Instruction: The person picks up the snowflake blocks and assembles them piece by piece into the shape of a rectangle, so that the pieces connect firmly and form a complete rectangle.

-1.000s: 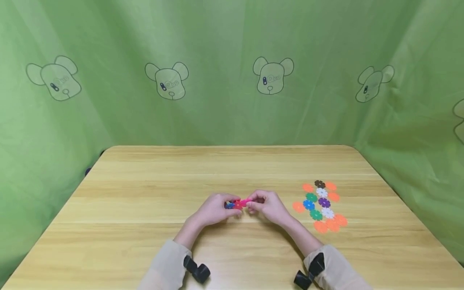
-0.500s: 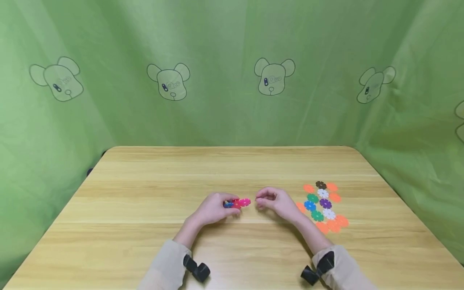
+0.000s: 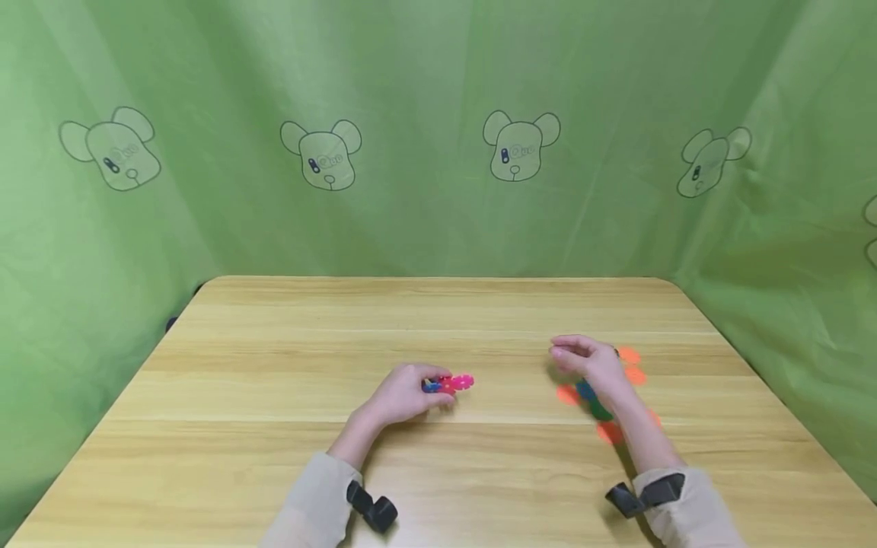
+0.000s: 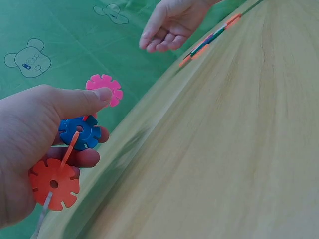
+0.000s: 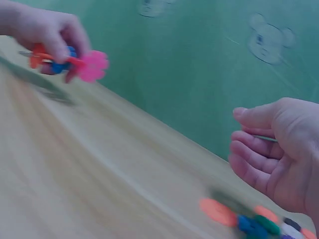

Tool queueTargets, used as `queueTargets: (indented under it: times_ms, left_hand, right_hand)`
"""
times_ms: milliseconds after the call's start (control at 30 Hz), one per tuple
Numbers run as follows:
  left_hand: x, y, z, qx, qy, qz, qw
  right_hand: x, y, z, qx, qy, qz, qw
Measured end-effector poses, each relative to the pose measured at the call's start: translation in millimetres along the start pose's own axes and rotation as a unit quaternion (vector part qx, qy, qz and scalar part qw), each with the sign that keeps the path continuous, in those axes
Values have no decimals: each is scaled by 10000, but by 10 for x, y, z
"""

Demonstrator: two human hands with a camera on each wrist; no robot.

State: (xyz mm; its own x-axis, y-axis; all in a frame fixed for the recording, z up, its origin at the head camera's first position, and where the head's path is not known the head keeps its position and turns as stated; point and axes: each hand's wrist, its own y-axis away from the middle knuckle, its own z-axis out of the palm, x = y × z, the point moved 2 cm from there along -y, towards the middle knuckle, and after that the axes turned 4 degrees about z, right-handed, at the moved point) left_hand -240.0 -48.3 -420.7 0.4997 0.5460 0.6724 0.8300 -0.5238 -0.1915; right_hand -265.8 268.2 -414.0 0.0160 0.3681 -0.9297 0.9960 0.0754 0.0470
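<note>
In the head view my left hand holds a chain of interlocked plastic snowflake discs above the table, left of the loose ones. The left wrist view shows the thumb pressing near a pink disc at one end. Behind it come a blue disc, a thin orange one seen edge-on, and an orange-red disc with a pale piece in its slot. Part of the chain is hidden by the fingers. My right hand hovers over the loose discs, its fingers loosely bent with nothing between them.
Loose flat discs lie on the wooden table at the right, among them orange, blue and green ones. My right hand and forearm cover several others. A green curtain hangs behind the table.
My right hand has let go of the pink end of the chain and moved right to above the loose discs. The left hand stays in place with the chain.
</note>
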Motion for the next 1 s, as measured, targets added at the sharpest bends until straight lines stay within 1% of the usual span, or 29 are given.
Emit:
queueTargets:
  times_ms: [33,100,167,200,267,367,433,567,633,767,867,1000]
  left_hand:
    - [-1,1,2,-11,-7,-7,10000]
    - [-4,5,8,-27,-6,-27,10000]
    - [-9,7,13,-38,-33,-22,10000]
    - [-11,7,16,-40,-51,-17,10000]
    - [-13,9,19,-51,-35,-40,10000]
    - [-10,10,18,-57,-25,-30,10000]
    - [-6,14,15,-62,-30,2,10000]
    - [-7,11,14,-80,-79,30,9999]
    - [-8,7,12,-95,-57,-26,9999]
    - [-14,-2,8,-111,-29,-90,9999]
    - [-27,-7,10,-118,-25,-71,9999]
    - [-46,-6,21,-116,32,-16,9999]
  right_hand:
    - [26,-5,-57,65,-189,54,9998]
    - [79,-11,-163,236,-397,145,9988]
    - [131,-16,-260,405,-355,240,9983]
    - [154,-15,-301,502,-220,272,9981]
    - [199,-17,-372,748,211,335,9964]
    - [255,-24,-440,1057,861,432,9897]
    - [288,-34,-464,1159,1215,502,9845]
    - [336,-60,-483,1035,1652,626,9788]
    - [351,-78,-486,926,1722,665,9784]
    - [361,-126,-482,790,1868,555,9776]
    - [356,-162,-470,762,2193,369,9720]
    - [345,-179,-445,605,2516,360,9653]
